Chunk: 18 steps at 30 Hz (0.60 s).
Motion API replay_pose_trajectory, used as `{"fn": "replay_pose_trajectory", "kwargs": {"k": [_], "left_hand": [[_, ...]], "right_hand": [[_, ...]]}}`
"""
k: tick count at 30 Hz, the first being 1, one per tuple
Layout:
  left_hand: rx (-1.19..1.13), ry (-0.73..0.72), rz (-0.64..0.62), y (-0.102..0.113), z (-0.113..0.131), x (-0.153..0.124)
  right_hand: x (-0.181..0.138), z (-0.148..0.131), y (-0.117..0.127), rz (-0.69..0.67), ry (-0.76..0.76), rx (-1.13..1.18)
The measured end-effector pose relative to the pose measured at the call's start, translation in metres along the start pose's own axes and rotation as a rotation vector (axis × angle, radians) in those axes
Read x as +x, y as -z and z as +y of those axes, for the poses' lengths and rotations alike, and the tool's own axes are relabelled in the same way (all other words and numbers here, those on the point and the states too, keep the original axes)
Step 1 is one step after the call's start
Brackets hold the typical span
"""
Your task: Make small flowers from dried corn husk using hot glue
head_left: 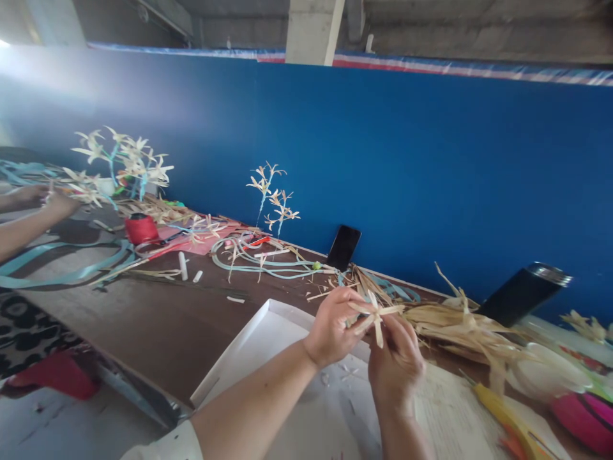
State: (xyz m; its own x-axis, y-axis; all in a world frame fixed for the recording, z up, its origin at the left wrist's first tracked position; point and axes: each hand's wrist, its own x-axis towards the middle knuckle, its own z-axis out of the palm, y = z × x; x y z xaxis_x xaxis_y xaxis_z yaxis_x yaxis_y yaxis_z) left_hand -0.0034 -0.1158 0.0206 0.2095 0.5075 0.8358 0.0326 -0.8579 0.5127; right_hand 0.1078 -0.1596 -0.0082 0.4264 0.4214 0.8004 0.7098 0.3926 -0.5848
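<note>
A small flower of pale corn-husk strips (375, 313) is pinched between both my hands over a white tray (249, 351). My left hand (332, 329) grips its petals from the left, fingers curled. My right hand (395, 361) holds it from below and to the right, fingers closed around the stem end. A heap of dry husks (454, 326) lies just right of my hands.
A black phone (343, 248) leans on the blue wall. A dark flask (522, 294) lies at right. Finished husk flowers (272, 198) stand at the back, by a red spool (141, 228) and blue strips (62, 268). Another person's arms (29, 220) reach in far left.
</note>
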Motion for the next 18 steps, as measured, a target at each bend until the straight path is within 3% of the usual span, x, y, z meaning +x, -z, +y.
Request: {"fn": "replay_pose_trajectory", "kwargs": {"k": [18], "left_hand": [[-0.043, 0.082, 0.058, -0.0026, 0.0016, 0.0008]], "right_hand": [[0.0039, -0.0084, 0.0024, -0.021, 0.041, -0.043]]}}
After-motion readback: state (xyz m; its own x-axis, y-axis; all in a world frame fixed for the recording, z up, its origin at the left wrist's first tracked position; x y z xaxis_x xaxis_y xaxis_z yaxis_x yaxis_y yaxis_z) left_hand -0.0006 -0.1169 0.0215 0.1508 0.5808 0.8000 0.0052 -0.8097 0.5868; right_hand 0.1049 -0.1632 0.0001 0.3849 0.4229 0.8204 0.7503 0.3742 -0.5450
